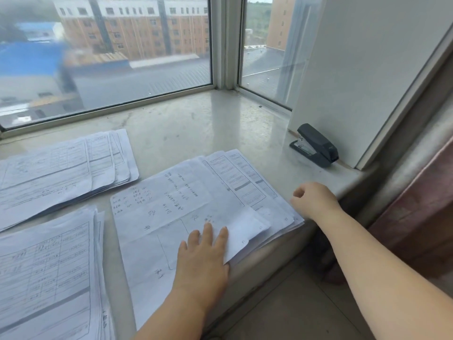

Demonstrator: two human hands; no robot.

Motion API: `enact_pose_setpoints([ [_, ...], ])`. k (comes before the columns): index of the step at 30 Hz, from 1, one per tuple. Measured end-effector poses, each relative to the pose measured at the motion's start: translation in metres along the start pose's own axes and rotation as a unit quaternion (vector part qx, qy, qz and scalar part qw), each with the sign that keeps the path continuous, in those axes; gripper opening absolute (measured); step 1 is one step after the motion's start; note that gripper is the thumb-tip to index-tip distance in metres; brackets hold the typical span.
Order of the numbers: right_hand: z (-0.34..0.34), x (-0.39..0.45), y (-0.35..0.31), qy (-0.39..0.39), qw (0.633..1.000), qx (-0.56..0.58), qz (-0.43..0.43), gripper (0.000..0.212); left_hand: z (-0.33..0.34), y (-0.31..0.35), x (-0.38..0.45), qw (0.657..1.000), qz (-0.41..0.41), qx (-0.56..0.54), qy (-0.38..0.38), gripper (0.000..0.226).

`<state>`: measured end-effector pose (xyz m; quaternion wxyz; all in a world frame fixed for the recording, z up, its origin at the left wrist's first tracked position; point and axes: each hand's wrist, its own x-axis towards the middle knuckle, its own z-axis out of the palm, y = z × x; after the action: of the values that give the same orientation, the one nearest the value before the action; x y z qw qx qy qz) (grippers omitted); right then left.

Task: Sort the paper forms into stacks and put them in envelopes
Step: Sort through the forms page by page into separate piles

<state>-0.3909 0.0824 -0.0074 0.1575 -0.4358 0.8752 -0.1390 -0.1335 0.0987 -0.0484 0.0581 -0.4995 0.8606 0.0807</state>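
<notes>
three stacks of paper forms lie on a pale stone counter [186, 123] under a window. the right stack [220, 192] sits near the counter's near edge, its sheets fanned so that printed forms show at the far right side and a sheet with handwriting [157, 217] lies on top, turned at an angle. the left hand [202, 256] rests flat on this top sheet, fingers straight and slightly spread, palm down over the sheet's near right part; its grip is released, pressing the paper and not curled round it. the right hand [315, 198] is just beside the stack's right edge, at the counter's near rim, with fingers curled into a loose fist; whether it pinches a sheet corner cannot be told, since the fingertips are turned away from the camera.

the far left stack [61, 168] lies fanned toward the window, printed tables facing up, apart from the right stack. the near left stack [49, 273] lies at the lower left, also showing a printed table, close to the left edge of the handwritten sheet.

a black stapler [315, 146] stands at the far right of the counter, touching or just beside a white wall panel [355, 69], well apart from the papers. beyond the window glass [105, 57], buildings and rooftops show, partly blurred. a tiled floor [282, 303] shows below the counter's edge between the forearms.
</notes>
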Motion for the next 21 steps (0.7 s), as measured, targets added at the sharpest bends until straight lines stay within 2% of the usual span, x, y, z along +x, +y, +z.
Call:
enact_pose_setpoints([
  [4,-0.003,-0.002,0.003,-0.110,0.993,0.005,0.035,0.026,-0.001,0.001,-0.002,1.000,-0.003,0.005,-0.013,0.065],
  [7,-0.004,-0.003,-0.004,-0.140,0.989,-0.027,0.029,0.031,-0.001,0.001,-0.002,1.000,-0.002,0.007,-0.016,0.066],
  [9,-0.002,-0.004,-0.007,-0.126,0.991,-0.047,0.000,0.033,-0.001,0.002,-0.001,1.000,0.000,0.005,-0.013,0.066],
  [11,0.003,-0.002,-0.007,-0.103,0.994,-0.029,-0.029,0.020,-0.001,0.002,-0.002,1.000,-0.003,0.006,-0.011,0.065],
  [14,0.006,-0.001,-0.003,-0.104,0.989,0.088,-0.062,0.017,0.001,0.002,-0.005,1.000,-0.010,0.006,-0.008,0.064],
  [17,0.001,0.005,0.006,-0.045,0.981,0.173,-0.079,0.010,0.002,0.002,-0.007,1.000,-0.012,0.006,-0.003,0.065],
  [19,0.005,0.009,0.013,-0.010,0.980,0.177,-0.091,0.006,0.002,0.002,-0.007,1.000,-0.012,0.011,-0.009,0.064],
  [21,0.011,0.015,0.016,-0.006,0.984,0.150,-0.091,0.005,0.001,0.002,-0.006,1.000,-0.015,0.014,-0.016,0.064],
])
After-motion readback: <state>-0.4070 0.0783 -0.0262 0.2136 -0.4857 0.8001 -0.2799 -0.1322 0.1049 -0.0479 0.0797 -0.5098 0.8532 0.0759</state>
